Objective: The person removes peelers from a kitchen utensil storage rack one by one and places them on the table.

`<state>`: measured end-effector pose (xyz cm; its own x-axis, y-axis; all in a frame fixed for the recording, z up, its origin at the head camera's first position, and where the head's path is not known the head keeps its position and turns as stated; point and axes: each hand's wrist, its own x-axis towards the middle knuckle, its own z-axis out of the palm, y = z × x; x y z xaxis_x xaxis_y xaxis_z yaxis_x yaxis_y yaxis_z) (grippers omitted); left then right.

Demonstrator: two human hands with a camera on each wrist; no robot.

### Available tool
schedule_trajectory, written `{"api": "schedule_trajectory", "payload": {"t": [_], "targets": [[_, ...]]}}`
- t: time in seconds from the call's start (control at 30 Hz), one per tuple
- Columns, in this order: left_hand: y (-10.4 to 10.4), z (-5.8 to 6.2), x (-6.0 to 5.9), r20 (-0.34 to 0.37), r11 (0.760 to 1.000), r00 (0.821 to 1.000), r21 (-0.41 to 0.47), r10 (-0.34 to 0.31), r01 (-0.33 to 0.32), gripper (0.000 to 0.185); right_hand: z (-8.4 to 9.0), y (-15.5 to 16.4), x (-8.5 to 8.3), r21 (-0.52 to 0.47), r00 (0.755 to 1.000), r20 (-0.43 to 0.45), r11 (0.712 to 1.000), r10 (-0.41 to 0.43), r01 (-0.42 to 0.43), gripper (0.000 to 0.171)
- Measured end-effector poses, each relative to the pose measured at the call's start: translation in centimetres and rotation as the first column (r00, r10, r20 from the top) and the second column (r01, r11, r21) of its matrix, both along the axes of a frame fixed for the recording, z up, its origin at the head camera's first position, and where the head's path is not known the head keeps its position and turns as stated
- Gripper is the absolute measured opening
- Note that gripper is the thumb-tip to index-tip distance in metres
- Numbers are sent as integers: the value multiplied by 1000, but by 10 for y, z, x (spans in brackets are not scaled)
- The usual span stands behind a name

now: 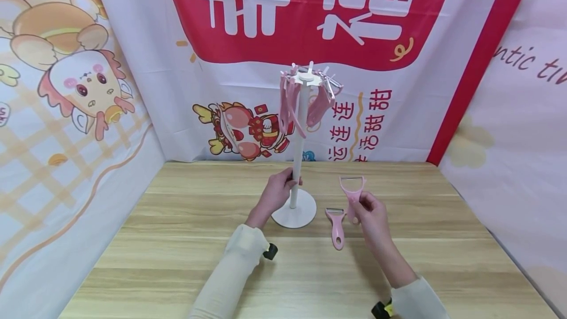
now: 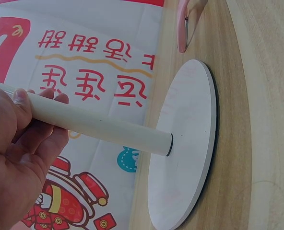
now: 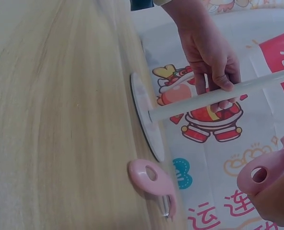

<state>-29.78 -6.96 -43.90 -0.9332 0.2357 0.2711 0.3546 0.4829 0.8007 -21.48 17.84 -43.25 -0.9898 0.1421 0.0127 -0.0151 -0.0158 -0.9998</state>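
While a person sits at a pale wooden desk [image 1: 177, 240] walled in by bright cartoon banners [image 1: 79, 87], the left hand [image 1: 274, 193] wraps its fingers around the lower pole of a white hanging stand [image 1: 298, 161], clenched firmly on it just above the round base. Pink peelers [image 1: 310, 100] dangle from hooks at the top of the stand. The right hand [image 1: 369, 210] pinches the handle of another pink peeler [image 1: 352, 188], blade end up, lifted off the desk just right of the base. A spare peeler [image 1: 336, 228] lies flat on the desk between the base and the right hand. I'd judge the stand top-heavy: a nudge or slackened grip on the pole could tip it, shaking the hanging peelers loose.
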Motion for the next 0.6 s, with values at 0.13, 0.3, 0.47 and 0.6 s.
{"api": "schedule_trajectory", "payload": {"t": [0.13, 0.3, 0.47, 0.6], "targets": [[1, 1, 0, 6, 1000, 1000, -16, 10, -10, 17, -2, 3, 0, 22, 1000, 20, 1000, -3, 3, 26], [2, 1, 0, 9, 1000, 1000, -20, 18, -18, 16, -5, 8, 1, 48, 999, 54, 999, -3, 1, 27], [2, 0, -2, 3, 1000, 1000, -15, 23, -23, 15, -8, 12, 1, 44, 999, 51, 999, 1, -3, 25], [2, 0, -2, 14, 1000, 1000, -9, 24, -24, 15, -10, 14, 2, 37, 998, 58, 999, 7, -9, 23]]}}
